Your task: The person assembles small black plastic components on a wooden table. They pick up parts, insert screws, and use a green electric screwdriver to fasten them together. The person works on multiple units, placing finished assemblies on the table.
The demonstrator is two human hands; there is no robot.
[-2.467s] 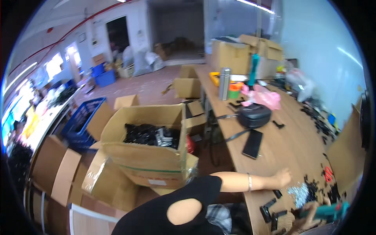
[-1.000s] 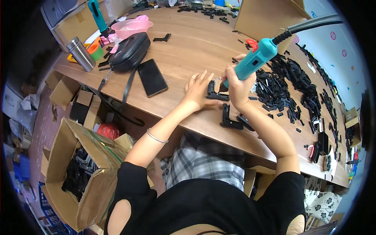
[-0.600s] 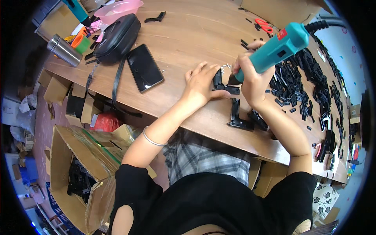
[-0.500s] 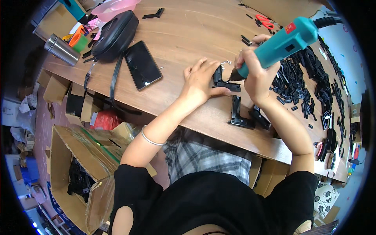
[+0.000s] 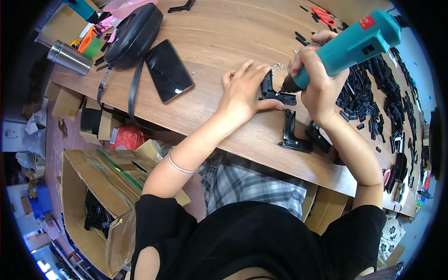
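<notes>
My right hand (image 5: pixel 319 77) is wrapped round a teal electric screwdriver (image 5: pixel 347 46), tilted with its dark nose pointing down and left. Its tip meets a small silver screw (image 5: pixel 277 94) at the inner corner of a black L-shaped plastic part (image 5: pixel 284 98). Against that part's left side rests my left hand (image 5: pixel 245 88), fingers along its upper arm and thumb along the lower one, keeping it against the table. Closer to me lie a second L-shaped part (image 5: pixel 289 130) and another black part (image 5: pixel 319 137), partly hidden by my right forearm. A few loose screws (image 5: pixel 279 65) lie beyond the first part.
Heaps of small black parts (image 5: pixel 359 88) cover the table's right side, with red scissors (image 5: pixel 323 16) beyond. On the left are a phone (image 5: pixel 169 72), a black bag (image 5: pixel 133 37) and a steel flask (image 5: pixel 70 57). An open carton (image 5: pixel 95 168) stands below the table's left edge.
The whole view has shifted slightly, moving the near parts rightward in the picture. The screwdriver's tip stays at the L-shaped part's corner, and both hands keep their hold.
</notes>
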